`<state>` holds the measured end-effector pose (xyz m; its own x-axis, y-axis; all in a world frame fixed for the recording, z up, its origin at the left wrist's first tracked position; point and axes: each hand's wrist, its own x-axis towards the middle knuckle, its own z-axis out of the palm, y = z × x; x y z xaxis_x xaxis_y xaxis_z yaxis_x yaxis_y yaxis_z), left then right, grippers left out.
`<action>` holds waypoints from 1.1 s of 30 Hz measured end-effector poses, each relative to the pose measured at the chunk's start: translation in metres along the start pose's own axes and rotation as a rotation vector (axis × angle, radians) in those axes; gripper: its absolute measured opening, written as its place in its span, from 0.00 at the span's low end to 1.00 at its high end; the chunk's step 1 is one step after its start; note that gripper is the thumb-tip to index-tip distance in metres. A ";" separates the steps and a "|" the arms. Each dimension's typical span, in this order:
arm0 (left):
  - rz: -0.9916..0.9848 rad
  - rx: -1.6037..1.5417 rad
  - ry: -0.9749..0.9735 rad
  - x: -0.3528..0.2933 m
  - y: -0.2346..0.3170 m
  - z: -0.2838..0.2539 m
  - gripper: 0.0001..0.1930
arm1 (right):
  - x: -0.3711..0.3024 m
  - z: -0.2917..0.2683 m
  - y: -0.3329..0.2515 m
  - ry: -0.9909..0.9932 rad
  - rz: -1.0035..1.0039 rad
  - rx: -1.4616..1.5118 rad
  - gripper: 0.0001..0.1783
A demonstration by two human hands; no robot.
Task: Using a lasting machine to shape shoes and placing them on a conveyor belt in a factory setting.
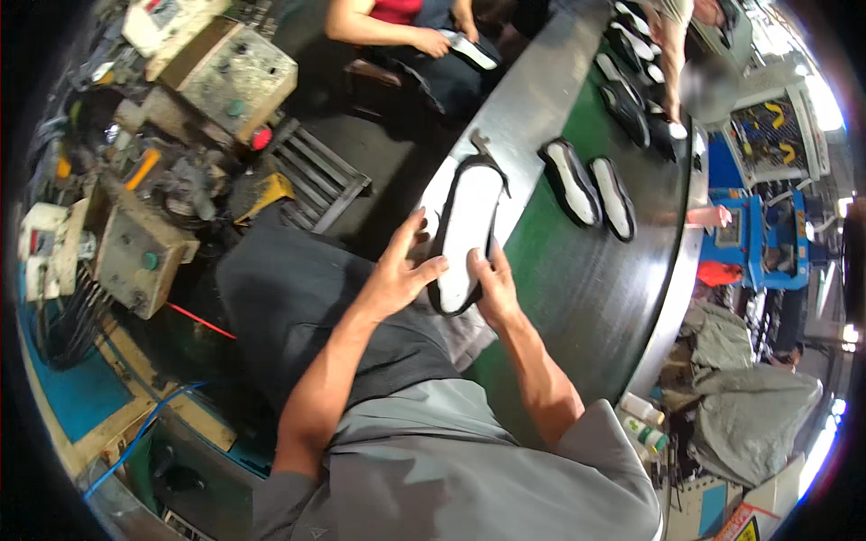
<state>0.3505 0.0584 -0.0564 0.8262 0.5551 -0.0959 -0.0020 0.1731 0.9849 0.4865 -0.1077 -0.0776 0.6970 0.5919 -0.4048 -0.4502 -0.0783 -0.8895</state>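
Note:
In front of me is a black shoe upper with a white, flat underside [471, 221], its long axis pointing away from me. Dark strap-like ends stick out at its far end. My right hand [498, 290] grips its near right side, thumb on the white face and fingers along the edge. On the opposite side, my left hand [397, 275] is spread, its thumb at the shoe's edge and its fingers apart beside it. On the green belt to the right lie two similar shoes, a left one [572, 183] and a right one [614, 198], white faces up.
The green conveyor belt [541, 288] has a metal rim [532, 77]. Farther along it, a co-worker's arm [673, 72] reaches among several dark shoes [624, 113]. Another person's hand [431, 42] holds a shoe [472, 51]. Machine boxes [230, 81] and a slatted metal stand [317, 171] are at left.

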 end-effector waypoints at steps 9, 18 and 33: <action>-0.022 0.130 0.797 -0.101 0.030 -0.135 0.18 | -0.009 0.196 -0.012 -0.400 -0.096 -0.317 0.29; 0.202 0.268 0.931 -0.164 0.054 -0.172 0.26 | -0.065 0.216 0.003 -0.791 -0.195 -0.764 0.31; 0.178 0.220 0.772 -0.165 0.066 -0.169 0.29 | -0.047 0.271 -0.013 -1.047 -0.165 -0.462 0.46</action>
<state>0.1189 0.1161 0.0004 0.2034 0.9765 0.0709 0.0803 -0.0888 0.9928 0.3079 0.0831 0.0106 -0.1726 0.9804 -0.0952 0.0013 -0.0964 -0.9953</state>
